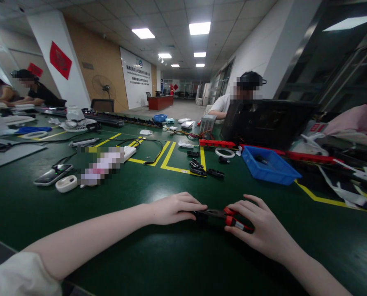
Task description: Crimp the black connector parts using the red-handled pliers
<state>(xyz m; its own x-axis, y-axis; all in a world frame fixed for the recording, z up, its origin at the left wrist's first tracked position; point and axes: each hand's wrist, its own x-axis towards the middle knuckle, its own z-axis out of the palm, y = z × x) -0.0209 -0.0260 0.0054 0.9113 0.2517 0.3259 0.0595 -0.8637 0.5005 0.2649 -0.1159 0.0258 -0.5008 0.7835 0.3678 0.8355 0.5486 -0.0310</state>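
Both my hands rest on the dark green table (177, 263) close in front of me. My right hand (257, 224) is closed around the red handles of a pair of pliers (229, 218), whose dark jaws point left. My left hand (174, 207) is curled over a small black part at the jaw tips; the part is mostly hidden under the fingers. More small black parts (198, 166) lie further back by the yellow floor-tape lines.
A blue plastic bin (271, 166) stands to the right, a black case (263, 121) behind it. A phone (52, 174), a white earbud case (66, 183) and cables lie at left. Other people sit at the far left, back centre and right edge.
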